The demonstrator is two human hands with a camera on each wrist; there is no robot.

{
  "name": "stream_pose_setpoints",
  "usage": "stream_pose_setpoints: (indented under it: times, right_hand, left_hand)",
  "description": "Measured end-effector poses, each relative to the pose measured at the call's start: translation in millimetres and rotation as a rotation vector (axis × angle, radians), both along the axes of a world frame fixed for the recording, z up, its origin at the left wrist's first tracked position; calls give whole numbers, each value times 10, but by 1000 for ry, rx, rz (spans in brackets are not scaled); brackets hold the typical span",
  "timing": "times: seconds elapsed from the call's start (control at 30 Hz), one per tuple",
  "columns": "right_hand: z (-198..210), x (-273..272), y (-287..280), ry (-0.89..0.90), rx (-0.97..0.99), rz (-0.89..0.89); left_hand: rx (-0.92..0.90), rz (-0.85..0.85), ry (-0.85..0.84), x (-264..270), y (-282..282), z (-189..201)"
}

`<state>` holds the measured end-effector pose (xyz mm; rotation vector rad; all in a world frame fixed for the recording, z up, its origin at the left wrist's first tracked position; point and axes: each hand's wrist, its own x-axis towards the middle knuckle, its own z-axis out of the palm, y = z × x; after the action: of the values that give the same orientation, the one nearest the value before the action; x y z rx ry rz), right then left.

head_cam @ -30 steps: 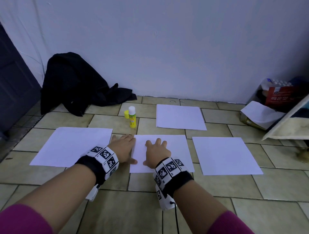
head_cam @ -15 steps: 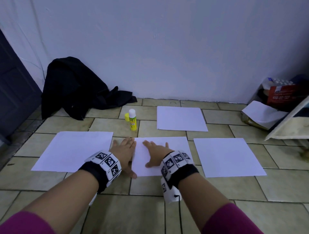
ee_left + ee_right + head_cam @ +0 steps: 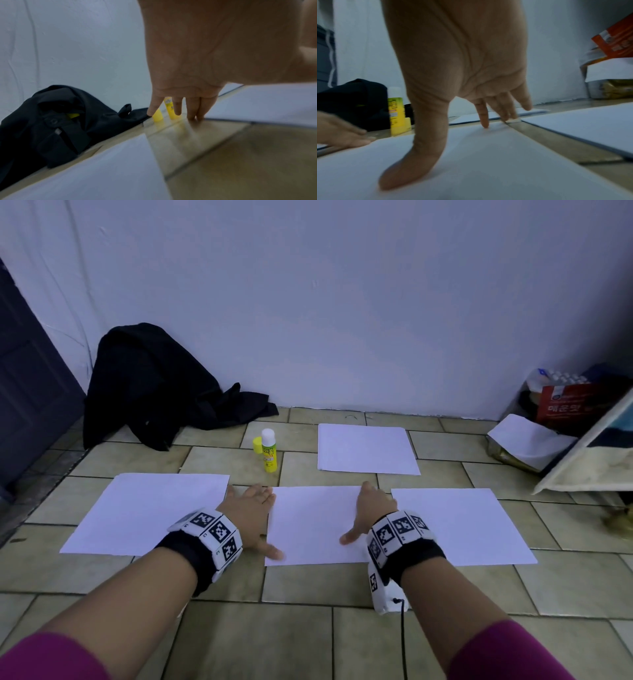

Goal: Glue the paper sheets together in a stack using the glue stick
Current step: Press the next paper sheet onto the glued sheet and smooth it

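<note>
Hands flat, fingers straight: my left hand (image 3: 249, 517) at the middle sheet's (image 3: 315, 525) left edge, my right hand (image 3: 371, 513) pressing its right side; glue stick (image 3: 268, 450) upright beyond

The head view looks forward and down at the floor (image 3: 301, 628) from above; both wrist views sit low, close behind the fingers (image 3: 192, 108) — all share the glue stick (image 3: 269, 451) at 12 o'clock.

The left hand (image 3: 197, 56) reaches down with straight fingers (image 3: 193, 108), tips touching the tiled floor (image 3: 240, 155); behind them stand a yellow glue stick (image 3: 172, 109) and cap (image 3: 157, 115); a black garment (image 3: 56, 124) lies left; white sheets (image 3: 111, 175) flank the hand.
</note>
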<state>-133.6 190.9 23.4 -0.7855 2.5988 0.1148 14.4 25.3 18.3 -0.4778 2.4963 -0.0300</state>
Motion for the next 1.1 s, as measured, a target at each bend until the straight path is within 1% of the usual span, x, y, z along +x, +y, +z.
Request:
stream_pose_setpoints:
  times: [0.07, 0.1, 0.13, 0.2, 0.27, 0.33, 0.43, 0.47, 0.53, 0.6, 0.67, 0.73, 0.8, 0.9, 0.93, 1.0, 1.1]
  right_hand:
    - [-3, 84, -20, 116, 93, 33]
    - [-6, 112, -23, 136, 104, 69]
    - [-9, 133, -28, 119, 104, 97]
    - [-15, 183, -38, 12, 73, 131]
    - [-39, 244, -67, -72, 28, 166]
    - [-54, 317, -91, -86, -30, 166]
    - [-92, 424, -151, -78, -129, 109]
    - [-99, 470, -175, -77, -150, 122]
    - [-127, 554, -230, -77, -160, 221]
    - [-140, 619, -279, -84, -174, 323]
    - [-142, 644, -324, -105, -189, 395]
    - [-123, 649, -366, -126, -180, 455]
    - [-98, 656, -407, -151, -159, 487]
    - [-57, 715, -484, -225, -169, 544]
    - [-44, 746, -506, -264, -192, 550]
    - [-35, 766, -515, -314, -218, 503]
    - [-14, 620, -448, -280, -178, 404]
  left_hand:
    - [-50, 12, 51, -55, 36, 73]
    - [-80, 26, 88, -91, 72, 101]
    - [-110, 37, 134, -123, 117, 122]
    - [-116, 28, 257, -148, 229, 138]
    - [-24, -56, 316, -151, 324, 89]
    - [32, -140, 272, -127, 392, 52]
    - [41, -152, 260, -74, 434, 81]
    - [60, -136, 265, -61, 437, 98]
    - [99, -61, 287, -37, 420, 113]
    - [64, 8, 309, -5, 373, 80]
    - [46, 110, 297, 35, 317, 8]
    - [83, 208, 261, 70, 259, -57]
    - [97, 224, 207, 86, 222, -87]
    - [88, 186, 182, 90, 213, -88]
    - [74, 167, 173, 95, 217, -89]
    - [41, 141, 144, 110, 221, -99]
    - [30, 151, 92, 136, 184, -148]
